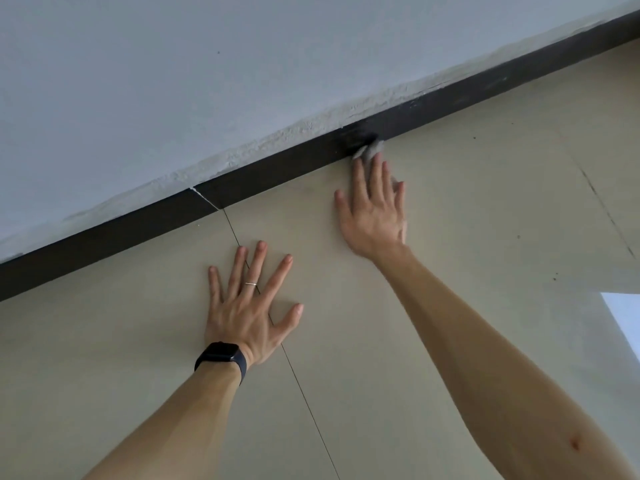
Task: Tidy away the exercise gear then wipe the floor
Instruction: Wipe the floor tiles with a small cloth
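Pressing a small grey cloth (373,150) against the dark skirting board (173,223), right of centre in the upper half of the frame, the right hand (374,209) is lying flat, fingers straight. The cloth is poking out beyond the fingertips and is mostly hidden beneath them. It is looking soft, light and bunched, likely better pushed under flat fingers than pinched. The left hand (249,306), lower centre, is bracing spread-fingered on the floor tile (485,237), holding nothing.

One left hand (247,306), one right hand (372,216), one cloth (372,150).
Also one black watch (221,353), one ring (250,283), one dark skirting board (277,171) and two tile seams (300,386) (604,210).
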{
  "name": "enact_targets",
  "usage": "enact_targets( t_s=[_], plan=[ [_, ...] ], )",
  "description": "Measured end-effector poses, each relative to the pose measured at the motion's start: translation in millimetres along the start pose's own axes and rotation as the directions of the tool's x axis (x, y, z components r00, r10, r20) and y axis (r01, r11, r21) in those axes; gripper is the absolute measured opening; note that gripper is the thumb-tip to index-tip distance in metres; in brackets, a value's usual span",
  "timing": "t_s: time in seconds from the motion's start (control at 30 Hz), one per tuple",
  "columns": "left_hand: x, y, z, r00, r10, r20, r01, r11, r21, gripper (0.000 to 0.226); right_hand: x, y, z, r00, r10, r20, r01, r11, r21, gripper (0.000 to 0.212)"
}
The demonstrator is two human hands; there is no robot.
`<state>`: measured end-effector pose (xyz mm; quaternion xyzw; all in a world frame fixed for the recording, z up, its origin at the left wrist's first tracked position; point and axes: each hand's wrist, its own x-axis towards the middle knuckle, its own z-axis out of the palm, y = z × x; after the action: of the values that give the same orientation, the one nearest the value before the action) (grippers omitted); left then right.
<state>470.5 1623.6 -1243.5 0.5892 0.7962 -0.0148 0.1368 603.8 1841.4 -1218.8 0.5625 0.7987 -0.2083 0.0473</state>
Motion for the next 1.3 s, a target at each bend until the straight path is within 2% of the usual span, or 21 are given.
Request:
enact_targets(
  t_s=[0.07, 0.13, 0.17, 0.23, 0.3, 0.33, 0.4, 0.43, 0.5, 0.57, 0.6, 0.67, 0.73, 0.77, 0.83, 0.9, 1.0, 1.03, 1.1, 1.2, 1.3],
  plan=[
    [-0.1, 0.8, -0.7, 1.000, -0.002, 0.002, 0.002, 1.000, -0.007, 0.078, -31.5, 0.4, 4.6, 0.965, -0.248, 0.087, 0.254, 0.964, -0.078, 0.062],
    [-0.2, 1.0, -0.1, 1.000, 0.001, 0.000, -0.001, 1.000, -0.002, 0.078, -32.1, 26.4, -4.1, 0.921, -0.363, 0.141, 0.382, 0.913, -0.143, 0.058],
    [-0.2, 0.9, 0.1, 1.000, 0.006, 0.002, -0.006, 1.000, 0.008, 0.078, -22.6, 43.7, -11.9, 0.940, -0.319, 0.124, 0.336, 0.929, -0.157, 0.057],
    [-0.8, -0.7, 0.8, 1.000, 0.011, 0.001, -0.011, 1.000, 0.019, 0.078, 0.1, 74.4, -27.3, 0.998, -0.050, 0.046, 0.055, 0.991, -0.121, 0.057],
    [-0.9, -1.0, 0.8, 1.000, 0.010, 0.001, -0.010, 1.000, 0.017, 0.077, 2.5, 85.8, -28.2, 0.977, 0.211, -0.020, -0.211, 0.977, -0.022, 0.059],
    [-1.1, -0.3, 0.5, 1.000, 0.013, 0.003, -0.013, 1.000, 0.014, 0.077, -10.1, 78.6, -21.4, 0.969, 0.246, -0.039, -0.246, 0.969, 0.011, 0.060],
    [-0.6, 0.4, -0.6, 1.000, 0.007, 0.007, -0.007, 1.000, 0.009, 0.077, -58.0, 51.4, 3.9, 0.992, 0.117, -0.056, -0.115, 0.993, 0.028, 0.058],
    [-0.4, 1.3, -1.2, 1.000, 0.005, 0.007, -0.005, 1.000, 0.007, 0.077, -90.2, 38.2, 17.2, 0.999, -0.023, -0.030, 0.024, 0.999, 0.021, 0.057],
    [-1.8, 1.9, -0.2, 1.000, 0.005, -0.005, -0.005, 1.000, -0.004, 0.077, -145.5, 33.8, 32.9, 0.954, -0.294, 0.065, 0.297, 0.954, -0.047, 0.055],
    [-2.8, 1.0, 1.1, 1.000, 0.011, -0.013, -0.011, 1.000, -0.009, 0.077, -151.1, 63.2, 29.6, 0.926, -0.361, 0.106, 0.372, 0.921, -0.115, 0.054],
    [-3.1, 0.9, 1.5, 1.000, 0.014, -0.011, -0.014, 1.000, -0.004, 0.077, -143.4, 82.2, 24.2, 0.953, -0.293, 0.074, 0.301, 0.942, -0.147, 0.054],
    [-2.5, 0.0, 2.4, 1.000, 0.011, -0.002, -0.011, 1.000, 0.006, 0.076, -125.9, 115.9, 8.2, 1.000, -0.007, -0.001, 0.007, 0.995, -0.099, 0.054],
    [-2.7, -0.3, 2.2, 1.000, 0.001, -0.007, -0.001, 1.000, 0.008, 0.076, -122.6, 131.2, 3.0, 0.966, 0.255, -0.037, -0.254, 0.966, 0.040, 0.055],
    [-3.9, 0.2, 2.7, 1.000, 0.003, -0.010, -0.003, 1.000, 0.010, 0.076, -132.7, 125.6, 7.6, 0.952, 0.302, -0.050, -0.298, 0.952, 0.075, 0.055],
    [-5.8, 0.2, 0.9, 1.000, 0.018, -0.003, -0.018, 1.000, -0.003, 0.076, -173.9, 96.8, 28.6, 0.973, 0.225, -0.044, -0.221, 0.972, 0.078, 0.056],
    [-3.6, -0.9, -1.5, 0.999, 0.036, 0.030, -0.035, 0.999, -0.020, 0.076, -230.2, 65.9, 51.2, 1.000, -0.004, 0.008, 0.003, 0.998, 0.056, 0.055],
    [-12.3, 3.8, -4.8, 0.997, 0.074, 0.024, -0.076, 0.994, 0.076, 0.076, -276.6, 74.7, 56.0, 0.972, -0.218, 0.092, 0.222, 0.975, -0.033, 0.054],
    [-22.7, 9.6, -2.7, 0.994, 0.113, 0.004, -0.113, 0.990, 0.088, 0.073, -273.1, 90.7, 50.1, 0.977, -0.188, 0.103, 0.195, 0.979, -0.064, 0.054],
    [-62.2, 29.9, 8.8, 0.966, 0.258, -0.008, -0.257, 0.964, 0.070, 0.069, -262.6, 123.8, 37.0, 0.998, 0.021, 0.064, -0.018, 0.998, -0.059, 0.055],
    [-125.5, 63.0, 36.5, 0.918, 0.396, 0.023, -0.396, 0.917, 0.045, 0.069, -251.9, 160.2, 20.3, 0.926, 0.372, 0.060, -0.375, 0.926, 0.044, 0.061],
    [-140.2, 70.6, 50.1, 0.940, 0.341, 0.018, -0.341, 0.940, 0.002, 0.066, -279.3, 147.7, 31.5, 0.915, 0.394, 0.084, -0.400, 0.913, 0.083, 0.064]
  ],
)
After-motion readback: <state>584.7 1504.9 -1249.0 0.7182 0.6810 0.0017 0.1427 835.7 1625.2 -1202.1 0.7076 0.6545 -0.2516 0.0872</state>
